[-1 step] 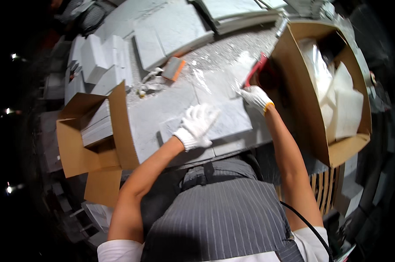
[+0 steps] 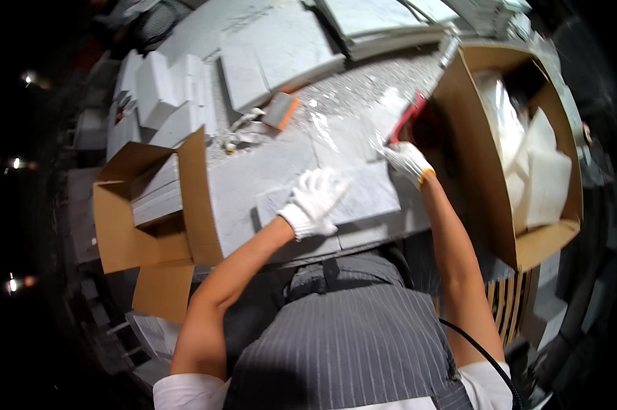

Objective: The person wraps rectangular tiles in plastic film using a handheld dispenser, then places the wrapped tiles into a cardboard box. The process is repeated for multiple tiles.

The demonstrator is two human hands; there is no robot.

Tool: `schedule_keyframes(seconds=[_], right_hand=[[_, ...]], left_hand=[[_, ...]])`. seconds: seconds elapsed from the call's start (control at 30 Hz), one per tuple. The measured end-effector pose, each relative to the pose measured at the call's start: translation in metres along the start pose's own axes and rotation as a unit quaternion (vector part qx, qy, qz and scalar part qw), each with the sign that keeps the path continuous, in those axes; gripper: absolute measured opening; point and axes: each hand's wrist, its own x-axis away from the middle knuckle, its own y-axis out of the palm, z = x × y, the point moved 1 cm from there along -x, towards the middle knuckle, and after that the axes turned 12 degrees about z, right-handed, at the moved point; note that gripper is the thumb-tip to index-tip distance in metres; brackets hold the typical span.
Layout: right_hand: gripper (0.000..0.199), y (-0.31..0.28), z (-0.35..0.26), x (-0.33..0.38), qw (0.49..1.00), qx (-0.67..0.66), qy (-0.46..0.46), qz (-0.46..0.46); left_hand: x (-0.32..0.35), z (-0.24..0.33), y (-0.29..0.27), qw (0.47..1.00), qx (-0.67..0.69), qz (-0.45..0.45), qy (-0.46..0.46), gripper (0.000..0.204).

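Observation:
My left hand [image 2: 316,199], in a white knit glove, lies flat with fingers stretched out on a white-grey marble tile [image 2: 371,198]. That tile rests on other tiles at the near edge of the work surface. My right hand [image 2: 409,162], gloved too, has its fingers curled at the lower end of a red tape dispenser [image 2: 409,116] with a dark round part. The dispenser leans beside the right-hand box, and its grip is partly hidden by my fingers. Shiny clear film lies just left of them.
An open cardboard box [image 2: 203,205] with white tiles inside stands at left. At right, a taller cardboard box [image 2: 469,164] holds white foam sheets [image 2: 549,184] and clear plastic. A grey-and-orange block [image 2: 281,111] and crumpled scraps lie beyond my left hand. Stacked marble slabs [image 2: 288,48] fill the back.
The whole view has shifted slightly, so the scene sits a little lower and further right. My left hand stays flat on the tile; my right hand remains by the red tape dispenser.

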Motion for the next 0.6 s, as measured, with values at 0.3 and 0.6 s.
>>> schedule_keyframes(seconds=[0.3, 0.6], right_hand=[[0.043, -0.008, -0.013, 0.009, 0.999, -0.003, 0.035, -0.018], [0.036, -0.006, -0.006, 0.018, 0.979, -0.175, 0.102, -0.037]], left_hand=[[0.002, 0.002, 0.006, 0.998, 0.001, 0.065, 0.024, 0.105], [0.011, 0.006, -0.004, 0.996, -0.019, 0.083, -0.019, 0.104]])
